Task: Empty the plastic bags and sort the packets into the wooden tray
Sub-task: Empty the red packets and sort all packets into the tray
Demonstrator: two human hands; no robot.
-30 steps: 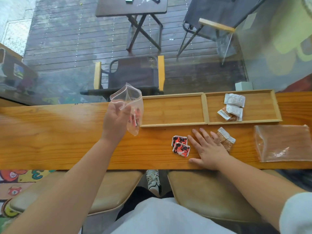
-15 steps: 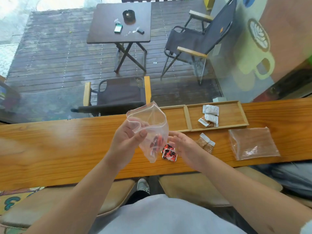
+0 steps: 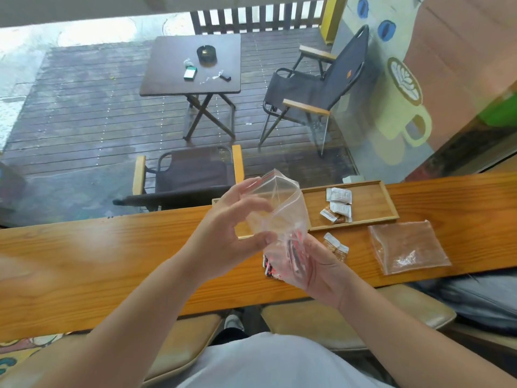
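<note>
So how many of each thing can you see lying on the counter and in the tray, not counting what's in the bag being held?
White packets in the wooden tray: 2
Brown packets: 3, one in the tray, two on the counter
Red packets on the counter: about 2, partly hidden
Empty plastic bags on the counter: 1
Total: about 8

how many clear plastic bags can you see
2. One plastic bag is held up between the left hand and right hand; the other, empty bag lies flat on the wooden counter, right of the hands.
</note>
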